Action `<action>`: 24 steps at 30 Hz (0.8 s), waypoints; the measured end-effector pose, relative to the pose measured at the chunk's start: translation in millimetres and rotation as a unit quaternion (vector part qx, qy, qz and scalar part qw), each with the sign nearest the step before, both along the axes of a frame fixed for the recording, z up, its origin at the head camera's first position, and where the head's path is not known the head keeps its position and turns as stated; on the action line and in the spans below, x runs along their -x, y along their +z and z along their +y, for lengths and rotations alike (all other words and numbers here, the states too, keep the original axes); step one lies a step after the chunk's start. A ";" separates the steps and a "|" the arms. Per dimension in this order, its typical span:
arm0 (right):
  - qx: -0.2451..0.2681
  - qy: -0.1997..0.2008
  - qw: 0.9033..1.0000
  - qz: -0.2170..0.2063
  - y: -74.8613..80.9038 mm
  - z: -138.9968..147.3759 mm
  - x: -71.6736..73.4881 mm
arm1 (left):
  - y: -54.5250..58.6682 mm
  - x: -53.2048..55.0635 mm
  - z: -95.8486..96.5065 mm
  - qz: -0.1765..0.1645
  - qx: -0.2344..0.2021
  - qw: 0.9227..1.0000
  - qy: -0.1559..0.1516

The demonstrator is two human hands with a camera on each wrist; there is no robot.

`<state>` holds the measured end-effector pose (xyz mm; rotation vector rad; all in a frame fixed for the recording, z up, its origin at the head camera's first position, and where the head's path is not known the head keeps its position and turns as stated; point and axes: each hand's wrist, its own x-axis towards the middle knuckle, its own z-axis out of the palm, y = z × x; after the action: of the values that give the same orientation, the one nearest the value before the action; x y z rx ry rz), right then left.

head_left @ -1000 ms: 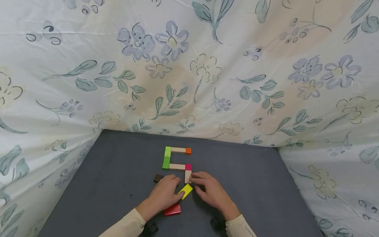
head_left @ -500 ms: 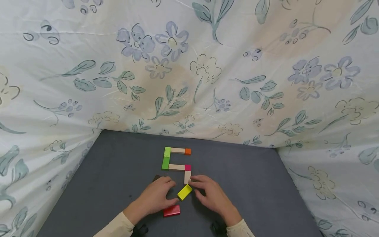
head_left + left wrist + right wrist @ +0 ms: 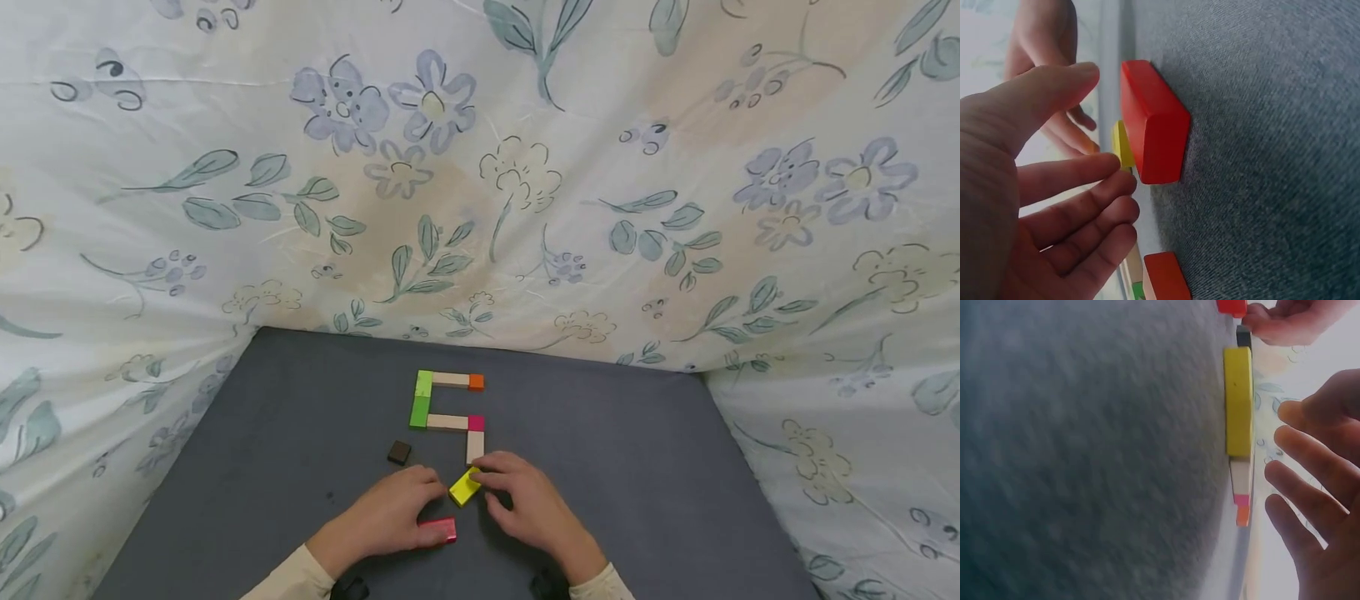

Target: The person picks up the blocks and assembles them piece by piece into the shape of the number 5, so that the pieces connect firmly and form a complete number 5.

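Observation:
My left hand hovers by a red block, its thumb overlapping the block in the head view. The left wrist view shows a gap between its loosely bent fingers and the red block. My right hand is at a yellow block, fingertips over its upper end. Seen from the right wrist, those fingers are spread and apart from the yellow block. The yellow block lies at a slant just below a plain wooden block, which continues up to a pink block.
Beyond the hands, light wooden blocks, green blocks and an orange block form an angular line on the dark grey table. A small dark brown block lies left of it. Floral cloth rises behind.
My left hand has left the yellow block and moved down-left to the red one, uncovering the dark brown block. My right hand has shifted slightly nearer, from the wooden block to over the yellow one.

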<state>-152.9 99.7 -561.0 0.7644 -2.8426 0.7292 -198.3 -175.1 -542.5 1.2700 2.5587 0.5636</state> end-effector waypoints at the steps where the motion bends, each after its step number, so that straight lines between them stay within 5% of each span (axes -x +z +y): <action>1: 0.000 0.004 1.000 0.000 -0.9 -1.7 -1.1 | -0.7 -0.5 -0.3 0.005 0.004 1.000 -0.005; 24: -0.054 0.023 0.998 -0.015 -5.2 -19.4 -14.0 | -13.5 -5.0 -5.7 0.008 0.018 0.999 -0.045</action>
<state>-138.9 80.3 -566.3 0.8424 -2.9209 0.6027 -193.3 -180.8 -556.0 1.3754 2.4983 0.4883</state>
